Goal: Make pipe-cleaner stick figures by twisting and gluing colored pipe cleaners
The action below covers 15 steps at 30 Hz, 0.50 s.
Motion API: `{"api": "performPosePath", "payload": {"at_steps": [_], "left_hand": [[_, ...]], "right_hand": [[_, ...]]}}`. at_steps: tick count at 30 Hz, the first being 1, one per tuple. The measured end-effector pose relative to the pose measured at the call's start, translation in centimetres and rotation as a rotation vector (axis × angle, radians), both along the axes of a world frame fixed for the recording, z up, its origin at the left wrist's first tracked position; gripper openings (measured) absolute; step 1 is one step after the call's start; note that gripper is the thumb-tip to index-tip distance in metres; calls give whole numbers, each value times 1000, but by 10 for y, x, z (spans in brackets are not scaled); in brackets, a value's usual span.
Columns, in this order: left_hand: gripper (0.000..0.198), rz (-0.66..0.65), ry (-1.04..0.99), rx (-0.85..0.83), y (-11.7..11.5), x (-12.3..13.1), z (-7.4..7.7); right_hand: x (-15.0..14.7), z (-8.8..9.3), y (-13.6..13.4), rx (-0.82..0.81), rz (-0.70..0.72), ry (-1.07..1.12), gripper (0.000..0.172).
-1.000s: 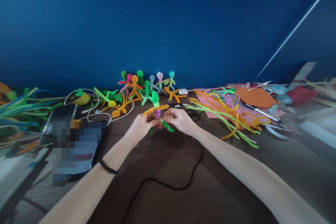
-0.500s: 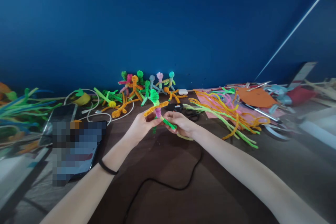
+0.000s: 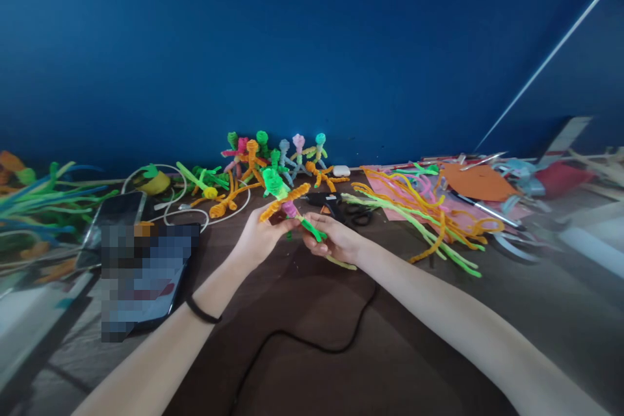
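Observation:
A small pipe-cleaner figure point(image 3: 285, 198) with a green coiled head, orange arms, a purple body and green legs is held between both hands above the dark table point(image 3: 312, 312). My left hand point(image 3: 258, 237) pinches its purple body from the left. My right hand point(image 3: 334, 239) grips a green leg and also has a pale yellow-green pipe cleaner point(image 3: 341, 262) trailing from under its fingers. The figure tilts to the left.
Several finished pipe-cleaner figures point(image 3: 273, 156) stand against the blue wall. Loose pipe cleaners point(image 3: 419, 208) lie at the right and more pipe cleaners point(image 3: 39, 198) at the far left. Scissors point(image 3: 353, 211), a tablet point(image 3: 146, 273), white cables point(image 3: 195, 211) and a black cord point(image 3: 312, 341) lie nearby.
The figure has tipped leftward and its head has dropped lower. My right hand has slid down along the green leg; a pale pipe cleaner now shows below it.

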<state>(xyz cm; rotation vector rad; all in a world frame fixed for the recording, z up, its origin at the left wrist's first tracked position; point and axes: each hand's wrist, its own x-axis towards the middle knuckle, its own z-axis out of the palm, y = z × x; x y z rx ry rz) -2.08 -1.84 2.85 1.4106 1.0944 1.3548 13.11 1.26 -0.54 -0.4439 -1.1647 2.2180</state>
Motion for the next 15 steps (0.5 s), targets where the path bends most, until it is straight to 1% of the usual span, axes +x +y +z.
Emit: {"api": "performPosePath", "payload": {"at_steps": [2, 5, 9, 12, 15], "left_hand": [[17, -41, -51, -28, -1, 0, 1], [14, -90, -101, -90, -3, 0, 1], [16, -65, -211, -169, -4, 1, -1], [18, -62, -280, -199, -3, 2, -1], [16, -62, -290, -182, -3, 2, -1]], "right_hand": [[0, -2, -1, 20, 29, -4, 22], [2, -3, -2, 73, 90, -24, 25], [0, 1, -7, 105, 138, -107, 36], [-3, 4, -12, 115, 118, -187, 45], [-6, 7, -16, 145, 77, -218, 49]]}}
